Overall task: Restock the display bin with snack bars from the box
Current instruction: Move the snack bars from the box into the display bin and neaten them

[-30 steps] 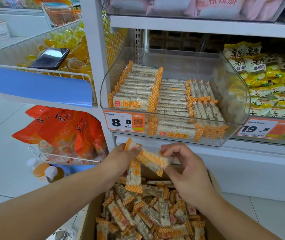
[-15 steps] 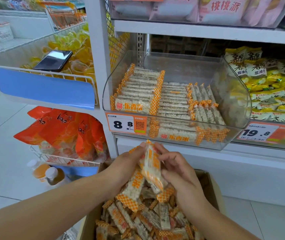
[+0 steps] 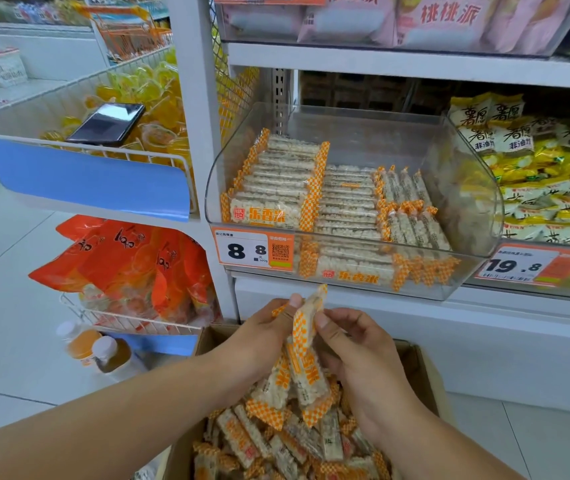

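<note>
Snack bars point(image 3: 306, 362), a small upright bunch, sit pinched between your two hands above the box point(image 3: 418, 365). Your left hand point(image 3: 263, 337) grips them from the left, thumb up near the top wrapper; your right hand point(image 3: 359, 355) curls around them from the right, forearm angled in from the near right. Beyond, the clear display bin point(image 3: 477, 202) holds stacked rows, with the price tag point(image 3: 252, 251) on its front.

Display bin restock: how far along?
Partly done. The display bin holds neat rows of bars on its left and middle; its right end looks bare. In hand: left hand and right hand grip a few snack bars. Left: the box is still full.
</note>
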